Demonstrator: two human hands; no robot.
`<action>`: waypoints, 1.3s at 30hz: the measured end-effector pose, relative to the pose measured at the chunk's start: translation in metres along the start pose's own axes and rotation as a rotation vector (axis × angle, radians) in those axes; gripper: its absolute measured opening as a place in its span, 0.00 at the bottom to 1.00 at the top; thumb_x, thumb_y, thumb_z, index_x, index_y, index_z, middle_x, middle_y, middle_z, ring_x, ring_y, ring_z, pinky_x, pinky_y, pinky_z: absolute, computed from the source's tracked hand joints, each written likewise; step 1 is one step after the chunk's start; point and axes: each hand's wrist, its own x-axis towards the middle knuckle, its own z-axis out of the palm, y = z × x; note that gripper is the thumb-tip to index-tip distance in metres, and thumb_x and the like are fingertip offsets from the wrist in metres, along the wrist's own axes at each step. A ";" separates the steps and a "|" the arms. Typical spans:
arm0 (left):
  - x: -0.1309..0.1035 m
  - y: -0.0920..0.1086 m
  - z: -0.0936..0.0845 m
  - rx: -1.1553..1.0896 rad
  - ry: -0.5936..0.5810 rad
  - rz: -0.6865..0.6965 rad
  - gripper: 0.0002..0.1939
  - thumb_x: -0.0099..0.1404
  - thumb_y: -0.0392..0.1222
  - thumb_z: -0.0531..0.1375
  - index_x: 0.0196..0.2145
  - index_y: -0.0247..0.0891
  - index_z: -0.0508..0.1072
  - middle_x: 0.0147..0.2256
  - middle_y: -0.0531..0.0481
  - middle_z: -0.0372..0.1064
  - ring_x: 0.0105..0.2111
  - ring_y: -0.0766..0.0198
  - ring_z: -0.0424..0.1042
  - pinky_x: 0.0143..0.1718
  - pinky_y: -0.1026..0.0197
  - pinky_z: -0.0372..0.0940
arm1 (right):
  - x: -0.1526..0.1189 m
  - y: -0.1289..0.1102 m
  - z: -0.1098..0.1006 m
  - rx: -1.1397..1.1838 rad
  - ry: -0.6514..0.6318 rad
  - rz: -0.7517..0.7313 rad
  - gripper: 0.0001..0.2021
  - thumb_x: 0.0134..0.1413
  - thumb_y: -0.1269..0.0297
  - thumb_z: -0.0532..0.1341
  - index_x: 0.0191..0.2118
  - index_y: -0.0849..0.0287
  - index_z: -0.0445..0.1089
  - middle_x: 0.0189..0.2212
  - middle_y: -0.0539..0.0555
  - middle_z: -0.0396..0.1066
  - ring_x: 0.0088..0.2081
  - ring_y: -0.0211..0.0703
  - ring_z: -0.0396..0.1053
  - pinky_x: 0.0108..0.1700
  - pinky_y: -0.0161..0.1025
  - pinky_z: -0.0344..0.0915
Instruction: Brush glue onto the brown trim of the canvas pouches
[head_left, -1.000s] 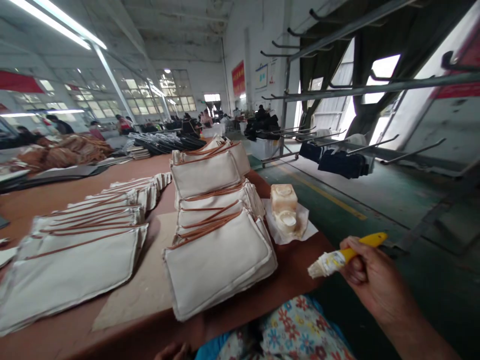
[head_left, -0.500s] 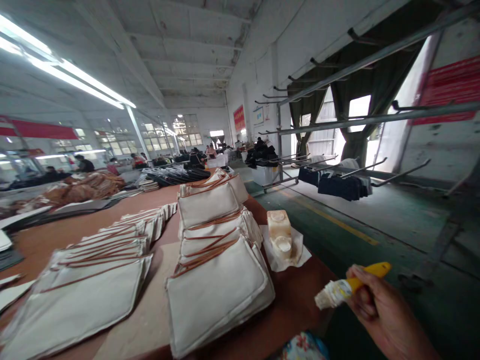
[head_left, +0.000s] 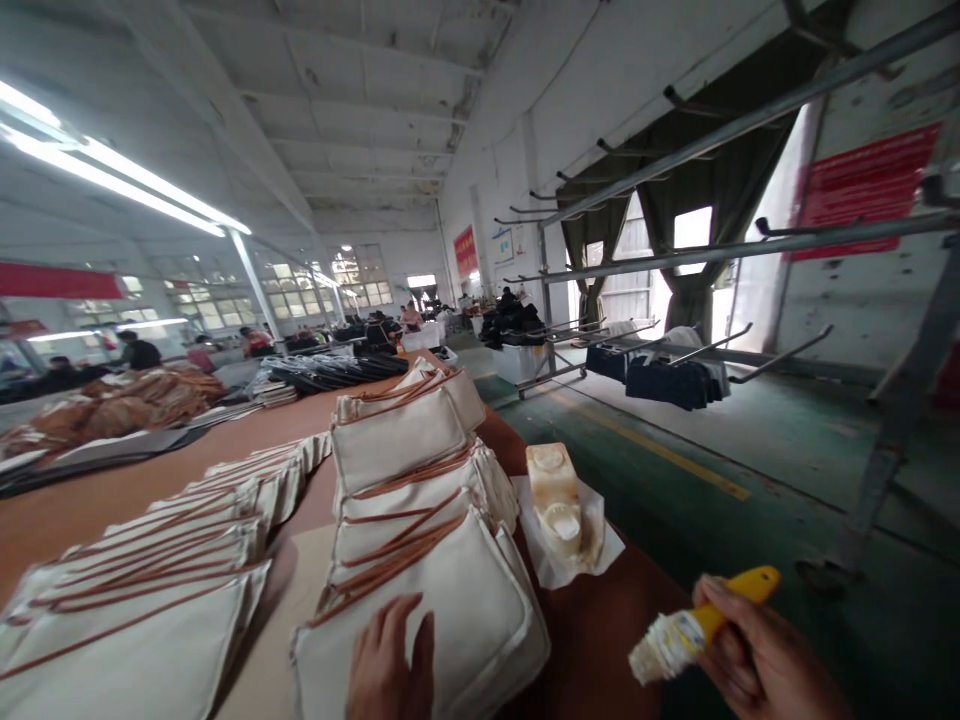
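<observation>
In my right hand (head_left: 742, 640) is a paintbrush (head_left: 694, 630) with a yellow handle; its bristle end, caked with pale stuff, points left past the table's edge. My left hand (head_left: 394, 655) is over the front white bag (head_left: 457, 610), fingers apart and holding nothing; whether it touches the bag I cannot tell. That bag leads a row of overlapping white bags with brown straps. A second row of similar white bags (head_left: 150, 640) lies to the left. To the right of the middle row, a stained plastic container (head_left: 555, 490) rests on a white sheet (head_left: 604, 560).
The brown table (head_left: 592, 630) ends on the right above a green floor. A metal rack (head_left: 720, 250) with prongs stands to the right, dark items (head_left: 671, 380) hanging low on it. Brown pieces (head_left: 127, 405) are heaped at the far left. Several people are in the background.
My left hand has come into view over the front bag. My right hand still holds the paintbrush, now slightly lower in view. The camera view has shifted a little.
</observation>
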 end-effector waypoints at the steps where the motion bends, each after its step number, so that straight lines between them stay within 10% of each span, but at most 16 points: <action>1: 0.020 0.006 0.012 0.083 -0.041 0.038 0.15 0.68 0.46 0.53 0.48 0.40 0.72 0.47 0.43 0.73 0.47 0.51 0.70 0.51 0.50 0.65 | 0.005 0.004 0.003 -0.035 -0.002 -0.021 0.24 0.33 0.49 0.78 0.24 0.61 0.69 0.14 0.43 0.52 0.15 0.28 0.46 0.15 0.27 0.49; 7: 0.099 0.016 0.064 0.302 -0.327 0.067 0.17 0.71 0.40 0.49 0.50 0.40 0.73 0.46 0.44 0.72 0.46 0.50 0.68 0.44 0.53 0.63 | 0.062 0.020 0.023 -0.434 -0.130 -0.356 0.21 0.54 0.46 0.68 0.39 0.61 0.74 0.23 0.49 0.62 0.22 0.36 0.58 0.21 0.31 0.56; 16: 0.105 0.004 0.067 0.254 -0.439 0.121 0.15 0.70 0.41 0.51 0.49 0.45 0.73 0.42 0.46 0.70 0.46 0.54 0.68 0.47 0.56 0.63 | 0.155 0.063 0.058 -1.031 -0.417 -0.740 0.15 0.63 0.51 0.58 0.38 0.57 0.74 0.34 0.57 0.74 0.37 0.52 0.71 0.42 0.43 0.67; 24: 0.106 0.008 0.062 0.235 -0.530 0.037 0.13 0.71 0.44 0.50 0.47 0.42 0.71 0.45 0.45 0.67 0.48 0.55 0.67 0.47 0.57 0.62 | 0.157 0.064 0.050 -1.108 -0.482 -0.810 0.10 0.66 0.58 0.56 0.41 0.56 0.73 0.36 0.56 0.72 0.39 0.50 0.71 0.44 0.43 0.66; 31: 0.108 0.019 0.060 0.296 -0.587 0.028 0.11 0.68 0.43 0.52 0.44 0.38 0.70 0.45 0.44 0.69 0.48 0.53 0.66 0.48 0.56 0.60 | 0.121 0.052 0.041 -1.216 -0.784 -0.897 0.11 0.64 0.66 0.57 0.46 0.52 0.76 0.38 0.56 0.72 0.39 0.50 0.70 0.44 0.43 0.67; 39: 0.117 0.024 0.050 0.132 -0.622 -0.007 0.11 0.63 0.42 0.56 0.43 0.45 0.74 0.42 0.49 0.72 0.39 0.57 0.74 0.36 0.62 0.60 | 0.126 0.056 0.048 -1.003 -0.324 -0.664 0.18 0.60 0.47 0.61 0.37 0.58 0.77 0.25 0.53 0.71 0.28 0.49 0.70 0.31 0.40 0.67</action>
